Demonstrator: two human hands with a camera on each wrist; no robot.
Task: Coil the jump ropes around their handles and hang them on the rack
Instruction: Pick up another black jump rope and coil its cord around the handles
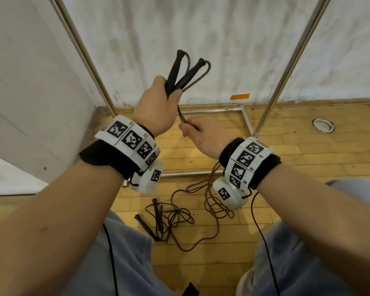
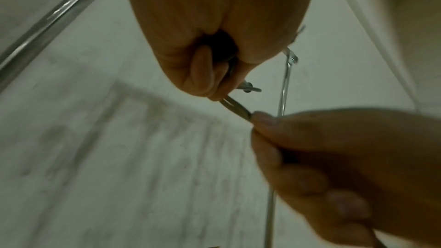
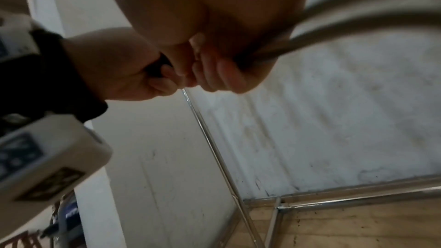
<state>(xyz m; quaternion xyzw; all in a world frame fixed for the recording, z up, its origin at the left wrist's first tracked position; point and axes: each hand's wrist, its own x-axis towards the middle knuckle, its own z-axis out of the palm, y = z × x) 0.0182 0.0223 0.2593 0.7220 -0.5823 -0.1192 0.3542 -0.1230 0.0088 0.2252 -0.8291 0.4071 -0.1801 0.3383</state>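
Head view: left hand (image 1: 155, 110) grips both black handles (image 1: 181, 74) upright; right hand (image 1: 203, 135) pinches their rope (image 1: 182, 118) just below. Another jump rope (image 1: 169, 218) lies on the floor (image 1: 297, 159).

Head cam: high, facing forward-down on both forearms, wooden plank floor (image 1: 286, 150) and chrome tube rack (image 1: 203, 111). Wrist cams: very close, looking along each palm, tilted up at the white wall (image 2: 119, 157). All three share rack and wall.

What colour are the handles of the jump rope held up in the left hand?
Black, seen best in the head view: the two handles fan out above the left hand.
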